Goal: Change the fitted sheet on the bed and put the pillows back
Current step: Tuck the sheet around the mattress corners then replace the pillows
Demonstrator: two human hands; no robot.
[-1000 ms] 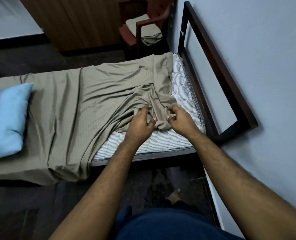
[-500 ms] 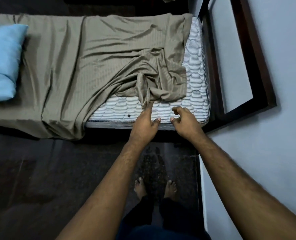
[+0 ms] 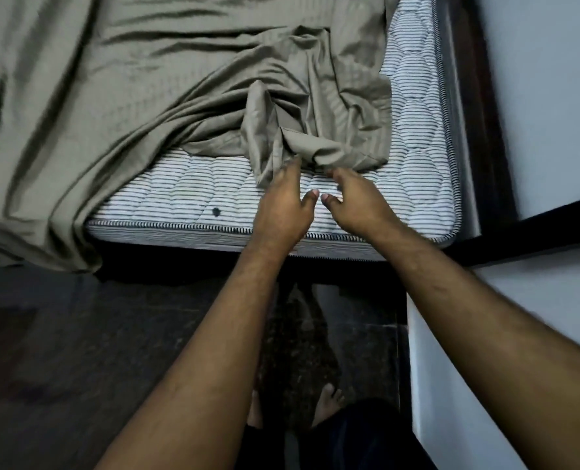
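Both hands let go of the sheet (image 3: 186,79) a second ago; now left hand (image 3: 283,205) and right hand (image 3: 358,201) reach back, fingers loose, gripping nothing. Mattress (image 3: 414,137) corner is uncovered, needs fitting.

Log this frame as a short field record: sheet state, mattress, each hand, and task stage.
sheet: olive fitted sheet, bunched, near right corner off
mattress: striped mattress bare at that corner
left hand: open, fingertips at the bunched sheet edge, no grip seen
right hand: open, reaching beside it, no grip seen
bed frame: dark, against the wall
stage: corner not yet fitted
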